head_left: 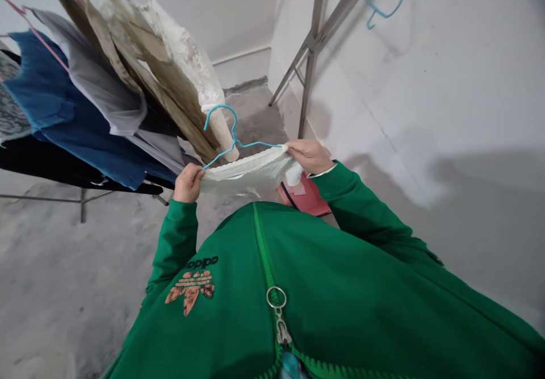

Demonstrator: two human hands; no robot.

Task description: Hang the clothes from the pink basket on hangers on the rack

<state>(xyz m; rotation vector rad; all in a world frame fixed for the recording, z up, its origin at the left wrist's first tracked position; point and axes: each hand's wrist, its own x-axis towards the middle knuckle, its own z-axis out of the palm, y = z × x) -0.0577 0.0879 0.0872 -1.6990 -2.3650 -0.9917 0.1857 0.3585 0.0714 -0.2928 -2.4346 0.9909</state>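
A pale white garment (pixel 251 170) with a scalloped edge hangs on a turquoise wire hanger (pixel 232 134) in front of my chest. My left hand (pixel 188 182) is closed around the garment's left end and the hanger's arm. My right hand (pixel 309 154) pinches the garment's right end at the hanger's other tip. Both sleeves are green, part of a zipped green jacket (pixel 298 288).
Several garments hang on a rack at the left: a blue one (pixel 72 123), a grey one (pixel 100 83), beige and lace ones (pixel 170 78). A metal rack leg (pixel 313 49) stands by the white wall. Another turquoise hanger (pixel 378 4) hangs above. A pink object (pixel 304 194) lies below my hands.
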